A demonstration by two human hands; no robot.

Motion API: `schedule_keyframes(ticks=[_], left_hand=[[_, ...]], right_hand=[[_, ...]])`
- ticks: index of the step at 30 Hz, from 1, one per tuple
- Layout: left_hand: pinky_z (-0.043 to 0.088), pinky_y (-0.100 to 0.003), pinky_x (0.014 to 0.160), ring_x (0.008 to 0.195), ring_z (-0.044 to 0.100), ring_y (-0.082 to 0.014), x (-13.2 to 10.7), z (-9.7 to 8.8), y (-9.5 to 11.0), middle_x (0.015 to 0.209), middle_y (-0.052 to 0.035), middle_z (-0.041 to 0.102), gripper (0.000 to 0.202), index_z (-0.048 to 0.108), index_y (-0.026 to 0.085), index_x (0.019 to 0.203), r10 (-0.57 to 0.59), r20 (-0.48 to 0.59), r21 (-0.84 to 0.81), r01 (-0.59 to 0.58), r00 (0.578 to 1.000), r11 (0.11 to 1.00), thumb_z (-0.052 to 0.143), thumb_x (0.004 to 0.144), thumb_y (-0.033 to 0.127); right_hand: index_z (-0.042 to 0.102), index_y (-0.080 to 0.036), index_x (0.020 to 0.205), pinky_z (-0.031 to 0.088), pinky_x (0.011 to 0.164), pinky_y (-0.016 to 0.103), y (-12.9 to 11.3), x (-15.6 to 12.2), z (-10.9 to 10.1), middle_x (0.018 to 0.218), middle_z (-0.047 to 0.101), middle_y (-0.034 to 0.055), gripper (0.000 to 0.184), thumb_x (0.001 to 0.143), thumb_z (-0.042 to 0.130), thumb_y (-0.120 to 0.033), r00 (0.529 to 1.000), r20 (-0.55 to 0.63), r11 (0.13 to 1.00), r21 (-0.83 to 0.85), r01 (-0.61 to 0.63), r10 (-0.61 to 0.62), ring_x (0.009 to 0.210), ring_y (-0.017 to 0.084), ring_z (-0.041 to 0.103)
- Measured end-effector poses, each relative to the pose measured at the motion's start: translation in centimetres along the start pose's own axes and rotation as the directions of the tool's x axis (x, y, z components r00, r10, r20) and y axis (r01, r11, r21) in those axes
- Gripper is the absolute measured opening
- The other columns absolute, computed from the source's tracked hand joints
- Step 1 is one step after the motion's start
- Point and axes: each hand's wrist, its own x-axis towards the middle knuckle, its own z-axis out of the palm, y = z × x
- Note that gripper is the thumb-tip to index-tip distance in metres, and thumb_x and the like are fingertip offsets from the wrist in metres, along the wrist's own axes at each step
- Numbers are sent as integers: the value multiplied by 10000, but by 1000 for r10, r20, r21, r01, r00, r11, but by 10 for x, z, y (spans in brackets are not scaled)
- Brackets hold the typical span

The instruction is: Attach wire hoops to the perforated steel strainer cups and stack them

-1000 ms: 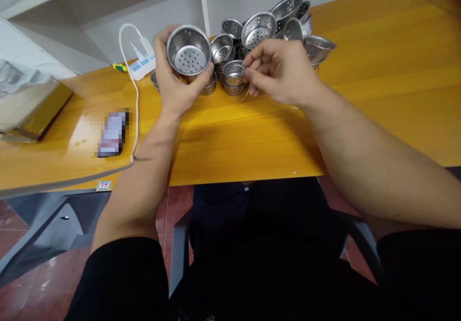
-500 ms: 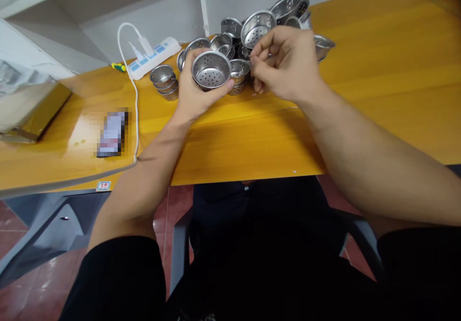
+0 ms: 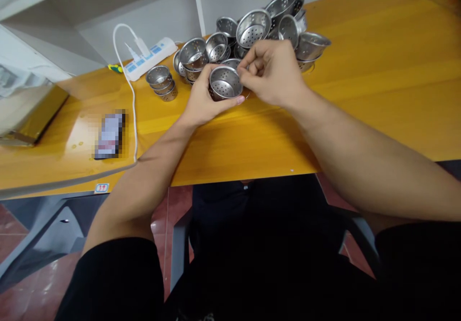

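Observation:
My left hand [image 3: 202, 101] is wrapped round a small perforated metal cup [image 3: 225, 86], its open mouth tilted up toward me. At the right side of that cup's rim, my right hand [image 3: 276, 73] is pinched closed, thumb against forefinger. Whatever lies between those fingertips is too small or too hidden to make out. Just behind both hands, other perforated cups [image 3: 254, 29] of several sizes are heaped together, partly covered by the hands. A short stack of smaller cups [image 3: 160, 78] stands apart to the left.
On the yellow table [image 3: 230, 143], a white power strip [image 3: 153, 59] with a plugged-in cable lies at the back left. The cable [image 3: 135, 119] runs down past a phone [image 3: 111, 133]. A cardboard box [image 3: 36, 109] sits at the far left, near a yellow-green tool [image 3: 115, 68].
My left hand has carried the cup to the right and slightly down. My right hand has moved left and down, so its pinched fingers now meet the cup's rim.

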Motion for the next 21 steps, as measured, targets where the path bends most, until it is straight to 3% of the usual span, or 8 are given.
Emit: schedule_keyframes(ticks=[5, 14, 21], left_hand=[[682, -608, 1263, 1391, 838, -396, -1, 0, -5, 1501, -123, 790, 1081, 603, 307, 1665, 53, 59, 38, -56, 997, 998, 960, 960, 1045], [669, -601, 1262, 1378, 825, -396, -3, 3, -4, 1486, -118, 753, 1047, 567, 310, 1670, 14, 76, 41, -17, 997, 999, 1003, 984, 971], [653, -625, 1298, 1413, 815, -404, -2, 1, 5, 1537, -123, 748, 1100, 562, 333, 1704, 3, 89, 45, -7, 996, 999, 916, 970, 1072]], right_hand=[[739, -343, 1091, 514, 850, 499, 0, 2, 3, 977, 785, 57, 491, 934, 945, -760, 1000, -8, 999, -18, -29, 28, 921, 319, 605], [822, -366, 1272, 532, 862, 547, -7, 0, 4, 842, 714, 66, 581, 957, 881, -851, 1000, 8, 1000, -17, -22, 23, 916, 356, 590], [811, -405, 1565, 536, 831, 596, -9, 0, 6, 782, 694, 83, 905, 884, 865, -997, 994, 104, 996, -81, 30, -21, 973, 429, 617]])
